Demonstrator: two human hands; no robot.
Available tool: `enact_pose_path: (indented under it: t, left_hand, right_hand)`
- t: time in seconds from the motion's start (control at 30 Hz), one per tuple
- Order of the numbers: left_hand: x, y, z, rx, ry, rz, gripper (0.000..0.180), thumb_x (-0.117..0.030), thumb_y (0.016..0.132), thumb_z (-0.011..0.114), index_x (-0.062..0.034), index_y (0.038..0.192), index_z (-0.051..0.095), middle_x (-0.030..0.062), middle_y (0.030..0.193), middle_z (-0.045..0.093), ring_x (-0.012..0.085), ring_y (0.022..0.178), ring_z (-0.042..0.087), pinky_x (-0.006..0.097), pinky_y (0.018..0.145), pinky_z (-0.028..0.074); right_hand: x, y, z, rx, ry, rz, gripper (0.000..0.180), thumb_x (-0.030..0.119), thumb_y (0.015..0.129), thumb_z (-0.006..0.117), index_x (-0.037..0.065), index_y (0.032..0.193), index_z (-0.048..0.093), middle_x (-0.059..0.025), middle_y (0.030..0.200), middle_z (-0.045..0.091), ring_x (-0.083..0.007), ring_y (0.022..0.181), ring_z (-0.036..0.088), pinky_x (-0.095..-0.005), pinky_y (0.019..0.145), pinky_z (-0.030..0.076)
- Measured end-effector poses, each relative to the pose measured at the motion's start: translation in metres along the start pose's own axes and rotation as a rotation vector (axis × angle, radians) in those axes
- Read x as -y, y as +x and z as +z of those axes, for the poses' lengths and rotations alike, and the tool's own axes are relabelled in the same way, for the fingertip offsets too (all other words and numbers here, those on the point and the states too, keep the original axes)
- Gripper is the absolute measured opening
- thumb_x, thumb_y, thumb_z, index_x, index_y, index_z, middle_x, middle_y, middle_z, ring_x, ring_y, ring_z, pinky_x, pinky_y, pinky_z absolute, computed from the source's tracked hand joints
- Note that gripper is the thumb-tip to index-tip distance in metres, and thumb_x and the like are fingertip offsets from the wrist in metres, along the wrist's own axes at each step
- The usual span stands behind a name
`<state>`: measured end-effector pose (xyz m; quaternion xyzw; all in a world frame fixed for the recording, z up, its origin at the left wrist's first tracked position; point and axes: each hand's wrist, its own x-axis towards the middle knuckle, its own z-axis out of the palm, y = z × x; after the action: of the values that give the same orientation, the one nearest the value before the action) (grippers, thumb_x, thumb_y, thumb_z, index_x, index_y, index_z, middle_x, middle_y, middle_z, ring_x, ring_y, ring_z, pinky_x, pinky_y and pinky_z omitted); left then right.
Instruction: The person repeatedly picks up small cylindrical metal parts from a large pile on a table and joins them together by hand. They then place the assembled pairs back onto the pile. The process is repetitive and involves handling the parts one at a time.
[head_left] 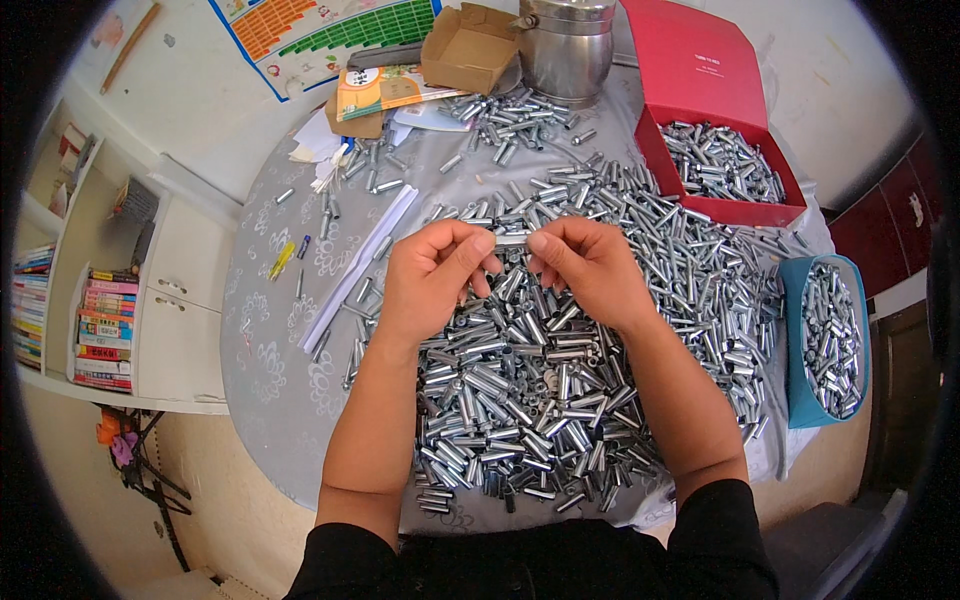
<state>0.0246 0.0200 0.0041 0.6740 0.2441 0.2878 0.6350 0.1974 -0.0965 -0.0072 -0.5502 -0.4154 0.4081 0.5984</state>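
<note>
Between my two hands, over the middle of the table, lies a short shiny metal sleeve (512,240), held level. My left hand (432,272) pinches its left end between thumb and fingers. At the other end, the thumb and fingers of my right hand (588,262) are closed on it; the fingertips hide both ends. Below my hands spreads a heap of loose metal sleeves (490,385), many of them hollow tubes. To the right and behind, longer metal bolts (690,285) with sleeves lie piled.
A red lidded box (735,212) and a blue bin (797,345), both full of metal pieces, stand at the right. Toward the back are a steel pot (567,50) and an open cardboard box (468,48). On the left lie a white folded strip (360,268) and a yellow tool (282,260).
</note>
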Motion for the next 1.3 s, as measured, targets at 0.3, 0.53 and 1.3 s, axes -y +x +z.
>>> enact_pose_path:
  t: [0.3, 0.53, 1.3]
  left_hand:
    - [0.002, 0.001, 0.0, 0.001, 0.011, 0.016, 0.019, -0.02, 0.095, 0.061, -0.002, 0.096, 0.065, 0.0041, 0.077, 0.068, 0.0078, 0.056, 0.06, 0.018, 0.047, 0.041]
    - [0.001, 0.0, 0.001, -0.002, 0.007, 0.011, 0.018, -0.02, 0.095, 0.061, -0.0024, 0.095, 0.065, 0.0038, 0.076, 0.067, 0.0077, 0.056, 0.059, 0.018, 0.048, 0.041]
    - [0.002, 0.001, 0.002, -0.029, -0.061, -0.098, 0.033, -0.031, 0.097, 0.058, -0.0037, 0.079, 0.062, 0.002, 0.061, 0.06, 0.0081, 0.047, 0.054, 0.02, 0.042, 0.035]
  right_hand:
    - [-0.004, 0.0, 0.001, -0.039, -0.02, -0.048, 0.022, 0.012, 0.092, 0.065, 0.001, 0.111, 0.063, -0.0009, 0.086, 0.064, -0.0058, 0.068, 0.057, -0.0198, 0.059, 0.045]
    - [-0.001, -0.001, 0.004, -0.042, 0.017, -0.057, 0.017, 0.01, 0.092, 0.064, 0.002, 0.107, 0.065, -0.0008, 0.081, 0.064, -0.0058, 0.065, 0.056, -0.0199, 0.058, 0.046]
    - [-0.006, -0.002, 0.005, -0.111, -0.214, -0.36, 0.023, -0.002, 0.082, 0.07, 0.005, 0.104, 0.066, -0.002, 0.1, 0.063, -0.0062, 0.077, 0.057, -0.0219, 0.066, 0.047]
